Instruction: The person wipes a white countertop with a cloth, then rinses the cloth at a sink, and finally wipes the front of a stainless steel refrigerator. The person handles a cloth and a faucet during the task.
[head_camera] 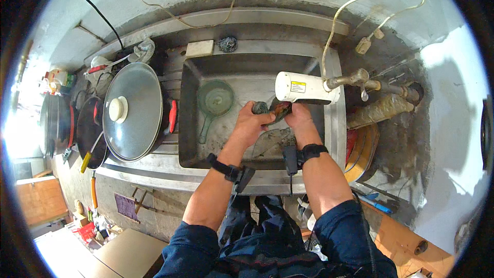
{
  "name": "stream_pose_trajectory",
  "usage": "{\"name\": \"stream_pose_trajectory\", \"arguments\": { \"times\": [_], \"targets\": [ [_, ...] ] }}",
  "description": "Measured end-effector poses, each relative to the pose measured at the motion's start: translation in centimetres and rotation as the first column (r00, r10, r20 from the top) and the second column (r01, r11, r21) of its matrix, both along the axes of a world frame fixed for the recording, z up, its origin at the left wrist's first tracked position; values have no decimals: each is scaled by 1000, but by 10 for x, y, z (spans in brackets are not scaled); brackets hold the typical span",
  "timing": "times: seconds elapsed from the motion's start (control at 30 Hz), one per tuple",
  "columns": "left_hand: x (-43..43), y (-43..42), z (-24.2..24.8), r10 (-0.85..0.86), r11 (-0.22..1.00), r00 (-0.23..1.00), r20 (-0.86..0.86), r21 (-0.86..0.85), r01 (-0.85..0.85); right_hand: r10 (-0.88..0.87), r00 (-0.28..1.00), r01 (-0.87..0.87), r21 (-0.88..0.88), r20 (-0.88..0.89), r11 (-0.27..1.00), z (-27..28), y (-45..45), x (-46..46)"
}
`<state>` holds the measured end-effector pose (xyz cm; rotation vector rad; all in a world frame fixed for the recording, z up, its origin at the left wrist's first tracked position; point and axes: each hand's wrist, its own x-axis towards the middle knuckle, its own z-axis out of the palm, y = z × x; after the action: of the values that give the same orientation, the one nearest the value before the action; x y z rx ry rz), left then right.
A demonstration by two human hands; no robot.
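Over the right part of a steel sink basin (312, 123), both hands grip a dark, wet thing that looks like a fish (281, 111), with a reddish-orange patch showing on it. My left hand (251, 121) holds its rounded, grey left end, thumb on top. On the other side, my right hand (298, 116) has hold of the right end, its fingers partly hidden under a white electric water-heater tap (293, 87). Below the hands, a flat greyish patch (272, 143) lies on the basin floor; I cannot tell what it is. A green plastic dipper (216, 98) rests to the left.
On the back ledge sit a pale block (199, 49) and a wire scouring pad (227, 44). A glass-lidded pan (133, 131) stands left of the basin, beside a dark wok (87, 135). The tap's metal pipe (376, 84) comes from the right wall.
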<state>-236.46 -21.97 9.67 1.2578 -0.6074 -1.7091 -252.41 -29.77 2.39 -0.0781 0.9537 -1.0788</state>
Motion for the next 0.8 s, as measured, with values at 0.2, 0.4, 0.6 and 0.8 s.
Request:
{"name": "stream_pose_trajectory", "arguments": {
  "times": [0.2, 0.4, 0.6, 0.8],
  "targets": [
    [-10, -18, -20, 162, 981, 981, -105, 127, -148, 130, 990, -110, -307, 47, 945, 17, 10, 12],
    [-21, -42, -51, 228, 966, 973, 30, 117, -230, 261, 854, -379, -195, -451, 905, 11, 31, 7],
    [-13, -44, -51, 248, 968, 963, -110, 71, -241, 308, 337, -676, -1, -890, 737, -40, 16, -28],
    [-25, -48, -43, 184, 982, 956, -230, 81, -169, 89, 859, -314, -382, -503, 869, -68, 1, -17]
  ]
}}
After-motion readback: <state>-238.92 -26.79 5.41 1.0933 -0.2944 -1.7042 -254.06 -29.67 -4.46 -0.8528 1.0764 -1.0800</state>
